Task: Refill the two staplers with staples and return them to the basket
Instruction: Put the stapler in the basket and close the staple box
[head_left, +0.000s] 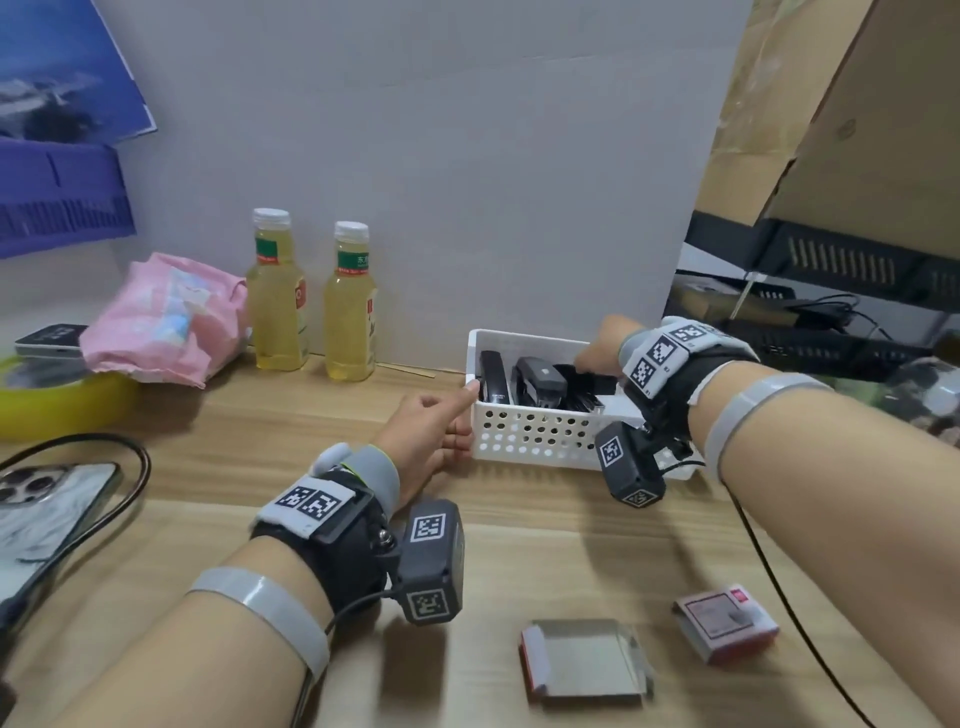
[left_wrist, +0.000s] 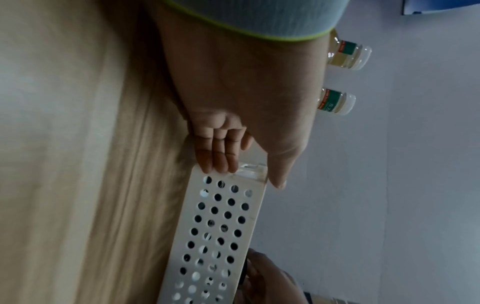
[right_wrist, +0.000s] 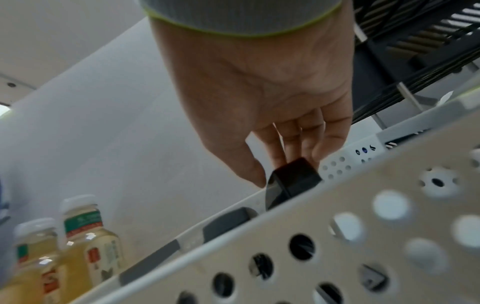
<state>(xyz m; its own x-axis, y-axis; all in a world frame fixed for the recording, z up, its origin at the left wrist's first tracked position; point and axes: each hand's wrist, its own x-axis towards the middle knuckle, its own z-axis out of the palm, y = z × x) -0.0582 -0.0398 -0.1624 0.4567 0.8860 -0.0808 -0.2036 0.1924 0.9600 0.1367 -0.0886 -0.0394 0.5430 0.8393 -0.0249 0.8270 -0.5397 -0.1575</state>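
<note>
A white perforated basket (head_left: 535, 436) stands on the wooden desk against the back board. Inside it, a black stapler (head_left: 493, 382) and a dark grey stapler (head_left: 537, 387) stand on end at the left. My left hand (head_left: 465, 415) grips the basket's left end (left_wrist: 215, 226), thumb over the rim and fingers (left_wrist: 218, 162) against the wall. My right hand (head_left: 592, 361) reaches into the basket's right half. In the right wrist view my right hand (right_wrist: 280, 164) pinches the top of another glossy black stapler (right_wrist: 291, 181) between thumb and fingers. An open staple box (head_left: 587, 660) and a red-and-white staple box (head_left: 727, 623) lie on the near desk.
Two bottles of yellow drink (head_left: 311, 296) and a pink bag (head_left: 166, 322) stand left of the basket. A phone on a cable (head_left: 47, 514) lies at the left edge by a yellow tape roll (head_left: 62, 400). A black rack (head_left: 831, 270) with cables fills the right.
</note>
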